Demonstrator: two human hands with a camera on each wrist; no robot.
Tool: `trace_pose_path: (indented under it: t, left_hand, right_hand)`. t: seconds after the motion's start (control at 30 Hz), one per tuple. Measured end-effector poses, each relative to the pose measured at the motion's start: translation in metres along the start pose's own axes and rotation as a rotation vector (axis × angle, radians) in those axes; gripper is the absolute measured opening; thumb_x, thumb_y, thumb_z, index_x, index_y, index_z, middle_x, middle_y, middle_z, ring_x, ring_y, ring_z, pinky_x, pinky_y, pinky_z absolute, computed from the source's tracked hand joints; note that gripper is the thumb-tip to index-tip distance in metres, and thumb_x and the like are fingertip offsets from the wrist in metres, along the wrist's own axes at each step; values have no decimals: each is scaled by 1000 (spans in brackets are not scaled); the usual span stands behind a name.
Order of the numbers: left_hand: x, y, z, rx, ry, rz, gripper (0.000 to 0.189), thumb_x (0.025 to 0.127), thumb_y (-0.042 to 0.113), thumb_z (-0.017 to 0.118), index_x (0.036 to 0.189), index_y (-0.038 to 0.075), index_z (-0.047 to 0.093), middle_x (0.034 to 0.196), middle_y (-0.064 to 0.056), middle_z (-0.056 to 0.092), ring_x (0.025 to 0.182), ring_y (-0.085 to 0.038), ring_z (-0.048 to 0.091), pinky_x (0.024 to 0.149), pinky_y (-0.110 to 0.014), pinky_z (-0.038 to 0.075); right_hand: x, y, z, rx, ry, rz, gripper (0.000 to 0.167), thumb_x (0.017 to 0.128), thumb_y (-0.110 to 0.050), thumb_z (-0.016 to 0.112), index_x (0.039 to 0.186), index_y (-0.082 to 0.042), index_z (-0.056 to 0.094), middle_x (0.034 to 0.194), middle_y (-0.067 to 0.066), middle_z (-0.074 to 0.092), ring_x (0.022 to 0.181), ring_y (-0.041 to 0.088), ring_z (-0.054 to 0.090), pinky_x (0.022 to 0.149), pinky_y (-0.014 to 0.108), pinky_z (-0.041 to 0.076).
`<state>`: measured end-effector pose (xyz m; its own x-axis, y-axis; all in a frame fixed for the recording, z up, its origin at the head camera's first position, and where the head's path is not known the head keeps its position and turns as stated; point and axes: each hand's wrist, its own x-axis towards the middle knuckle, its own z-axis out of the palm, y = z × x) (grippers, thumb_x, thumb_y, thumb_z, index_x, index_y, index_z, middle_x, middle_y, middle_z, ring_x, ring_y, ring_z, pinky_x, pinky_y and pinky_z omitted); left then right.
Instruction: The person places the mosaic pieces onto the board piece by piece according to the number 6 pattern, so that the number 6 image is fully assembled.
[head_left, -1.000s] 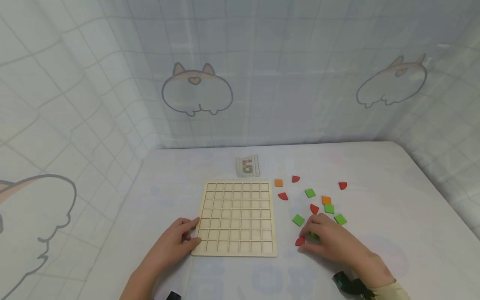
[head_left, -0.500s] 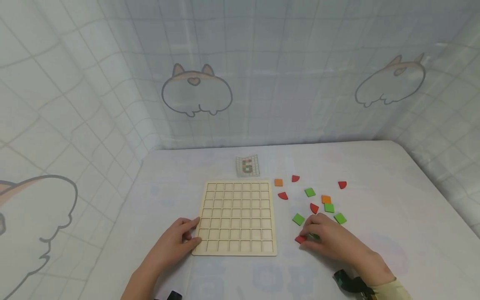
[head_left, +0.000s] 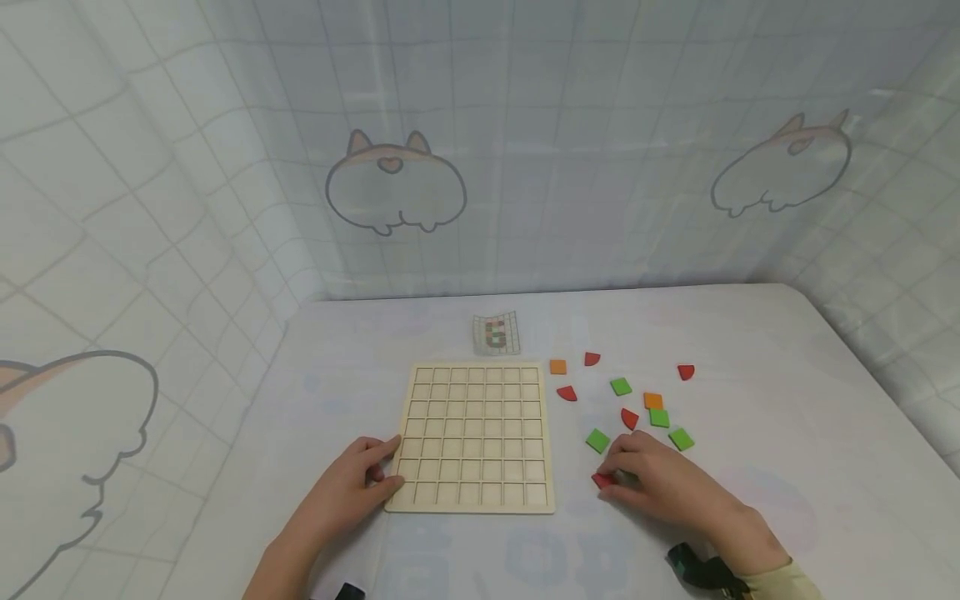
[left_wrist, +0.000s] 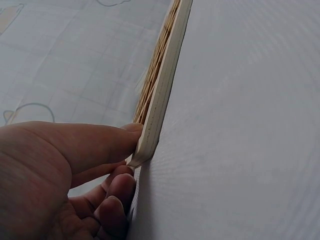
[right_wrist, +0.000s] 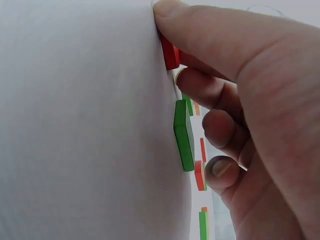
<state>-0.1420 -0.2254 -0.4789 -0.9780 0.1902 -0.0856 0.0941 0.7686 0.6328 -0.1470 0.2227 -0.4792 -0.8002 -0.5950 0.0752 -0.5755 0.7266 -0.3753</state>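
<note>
A pale wooden grid board (head_left: 471, 438) lies flat on the table. My left hand (head_left: 351, 485) holds its left edge near the front corner, with the thumb (left_wrist: 107, 145) against the board's side in the left wrist view. Right of the board, my right hand (head_left: 667, 479) pinches a red quarter-circle tile (head_left: 602, 481) at the table surface. The thumb covers part of that red tile (right_wrist: 170, 54) in the right wrist view. A green square tile (right_wrist: 183, 135) lies below the right hand's fingers, mostly hidden in the head view.
Several loose tiles lie beyond the right hand, among them a green square (head_left: 597, 441), a red quarter circle (head_left: 629, 418) and an orange square (head_left: 558, 367). A small printed pattern card (head_left: 496, 333) is behind the board. Curtains (head_left: 525, 167) surround the table.
The red tile has turned a little between the right hand's thumb and fingers, and less of it shows. The left hand and the board have stayed in place.
</note>
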Motion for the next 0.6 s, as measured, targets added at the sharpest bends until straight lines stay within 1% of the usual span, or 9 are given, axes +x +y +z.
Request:
trace_pose_path:
  t: [0.13,0.23,0.37,0.47,0.6]
  left_hand:
    - [0,-2,0,-9,3,1,60,86,22,79,139,7,57,104,2,51,80,-8,49,70,-27,41]
    - [1,-3,2,-11,3,-3,60,85,21,80,139,7,57,105,3,52,80,-7,49,70,-26,41]
    - [1,-2,2,-8,2,-5,61,85,21,80,139,7,57,106,3,52,79,-7,49,70,-26,42]
    - [1,-1,2,-9,2,-11,61,85,21,80,140,7,57,105,3,52,78,-7,49,69,-26,41]
    - [-1,0,2,-3,-3,-25,61,85,21,80,139,6,57,101,3,51,77,-8,48,68,-26,41]
  right_hand:
    - [3,-1,0,-7,7,16,16,84,-42,79,95,-31,74,93,-23,53,89,1,51,79,25,50]
    - [6,-2,-1,-22,20,17,16,83,-41,80,94,-31,74,90,-24,53,85,1,50,77,25,51]
    - [11,-3,-3,-41,63,12,15,82,-35,82,94,-30,74,85,-24,54,82,0,50,75,23,50]
    - [19,-5,-3,-51,106,8,14,81,-33,83,92,-29,74,85,-24,56,82,0,51,74,23,50]
    - [29,-10,-4,-71,138,21,15,81,-35,82,92,-27,75,85,-24,59,82,1,52,73,23,49]
